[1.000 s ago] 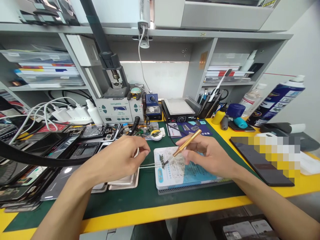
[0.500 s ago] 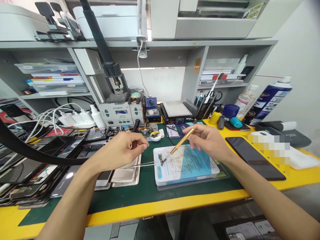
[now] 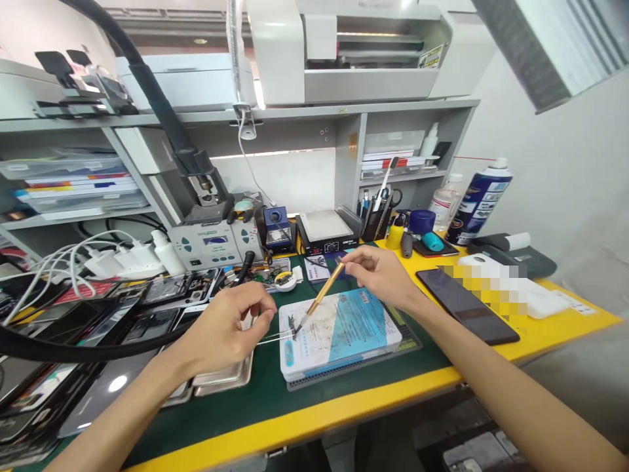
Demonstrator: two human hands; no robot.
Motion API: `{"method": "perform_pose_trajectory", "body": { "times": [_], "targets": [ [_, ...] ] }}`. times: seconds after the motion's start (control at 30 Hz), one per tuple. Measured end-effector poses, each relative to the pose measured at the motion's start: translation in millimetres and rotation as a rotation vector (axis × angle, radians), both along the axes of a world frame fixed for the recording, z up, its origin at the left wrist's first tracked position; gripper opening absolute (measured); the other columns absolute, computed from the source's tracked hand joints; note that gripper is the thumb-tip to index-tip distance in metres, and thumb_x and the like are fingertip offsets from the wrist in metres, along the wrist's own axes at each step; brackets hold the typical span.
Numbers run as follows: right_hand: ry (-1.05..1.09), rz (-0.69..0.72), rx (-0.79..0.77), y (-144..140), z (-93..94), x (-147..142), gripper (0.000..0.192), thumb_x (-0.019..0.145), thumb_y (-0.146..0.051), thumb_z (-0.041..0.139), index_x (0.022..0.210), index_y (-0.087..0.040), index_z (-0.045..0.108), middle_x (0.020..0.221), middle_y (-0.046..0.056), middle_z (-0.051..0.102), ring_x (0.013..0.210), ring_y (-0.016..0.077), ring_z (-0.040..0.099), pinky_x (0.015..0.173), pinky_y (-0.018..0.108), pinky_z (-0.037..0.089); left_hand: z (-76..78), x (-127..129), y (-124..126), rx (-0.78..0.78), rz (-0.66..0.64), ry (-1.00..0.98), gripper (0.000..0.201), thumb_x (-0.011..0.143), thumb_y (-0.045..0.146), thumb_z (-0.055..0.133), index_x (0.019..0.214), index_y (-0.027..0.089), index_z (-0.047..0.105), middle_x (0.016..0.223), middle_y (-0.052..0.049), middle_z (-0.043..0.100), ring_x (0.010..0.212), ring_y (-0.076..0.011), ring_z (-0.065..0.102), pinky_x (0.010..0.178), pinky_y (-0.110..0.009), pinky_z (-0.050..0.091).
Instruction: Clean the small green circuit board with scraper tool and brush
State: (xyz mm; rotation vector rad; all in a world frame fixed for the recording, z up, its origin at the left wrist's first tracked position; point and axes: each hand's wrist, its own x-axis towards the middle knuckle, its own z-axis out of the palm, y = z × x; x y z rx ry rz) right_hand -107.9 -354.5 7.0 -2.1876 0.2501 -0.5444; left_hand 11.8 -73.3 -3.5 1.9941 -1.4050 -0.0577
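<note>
On the green mat point(image 3: 255, 400), near its middle, my blue-white pad point(image 3: 339, 331) carries the small part point(image 3: 293, 326) at its left edge. My left hand point(image 3: 226, 328) pinches tweezers point(image 3: 275, 335) pointing right onto it; my right hand point(image 3: 383, 275) grasps the brass tool point(image 3: 322, 295), slanting down-left to it.

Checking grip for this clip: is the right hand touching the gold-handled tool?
Touching. The head view shows the right hand pinching the upper end of the gold-handled tool between its fingertips, with no gap.

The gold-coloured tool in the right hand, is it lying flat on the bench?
No, the right hand holds the gold tool slanted, its tip down on the white pad.
</note>
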Motion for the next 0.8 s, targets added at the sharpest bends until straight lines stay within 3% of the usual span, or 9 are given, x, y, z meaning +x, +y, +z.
{"method": "perform_pose_trajectory", "body": {
  "times": [0.23,0.43,0.53,0.6,0.7,0.8],
  "targets": [
    [-0.001,-0.255,-0.151,-25.4,3.7,5.2,0.011,0.088,-0.025,0.066,0.088,-0.015,0.071,0.077,0.001,0.069,0.068,0.0129,0.060,0.069,0.028,0.048,-17.1,16.3,-3.3,-0.053,0.017,-0.001,0.021,0.098,0.032,0.051,0.087,0.020,0.064,0.082,0.000,0.066,0.070,-0.0153,0.057,0.065,-0.026,0.043],
    [0.126,-0.234,-0.171,-38.6,-4.6,8.6,0.031,0.093,-0.037,0.067,0.075,-0.013,0.063,0.070,-0.003,0.060,0.066,0.0104,0.057,0.067,0.026,0.050,-16.3,12.6,6.6,-0.040,0.043,0.016,0.026,0.100,0.041,0.051,0.088,0.021,0.065,0.081,-0.001,0.066,0.070,-0.0164,0.057,0.065,-0.027,0.043],
    [0.172,-0.125,-0.096,-32.5,-2.3,7.4,0.028,0.094,-0.035,0.065,0.076,-0.013,0.063,0.066,-0.004,0.057,0.060,0.0087,0.053,0.059,0.022,0.046,-11.8,6.3,8.6,-0.023,0.002,0.001,0.026,0.100,0.038,0.049,0.088,0.021,0.064,0.082,-0.002,0.066,0.071,-0.0173,0.057,0.065,-0.028,0.043],
    [0.209,0.004,-0.014,-24.9,4.9,3.8,0.015,0.090,-0.027,0.064,0.091,-0.011,0.066,0.071,-0.001,0.061,0.060,0.0085,0.055,0.054,0.020,0.043,-10.5,3.2,9.5,0.004,-0.051,-0.023,0.023,0.098,0.034,0.048,0.089,0.020,0.064,0.085,-0.003,0.066,0.075,-0.0183,0.058,0.068,-0.030,0.045],
    [0.296,0.251,0.105,-12.4,21.8,-5.1,0.034,0.085,-0.023,0.062,0.116,-0.011,0.063,0.083,0.001,0.064,0.058,0.0078,0.055,0.045,0.019,0.038,-12.4,0.2,11.1,0.027,-0.119,-0.128,0.014,0.092,0.026,0.050,0.089,0.019,0.061,0.087,-0.004,0.064,0.080,-0.0212,0.058,0.073,-0.034,0.045],
    [0.404,0.463,0.156,-1.2,38.8,-11.8,0.046,0.082,-0.029,0.070,0.125,-0.014,0.061,0.087,0.001,0.064,0.058,0.0072,0.056,0.045,0.017,0.040,-16.7,-3.1,12.5,0.034,-0.136,-0.264,0.010,0.086,0.023,0.051,0.088,0.018,0.059,0.084,-0.006,0.060,0.079,-0.0240,0.054,0.077,-0.039,0.043]
  ]
}}
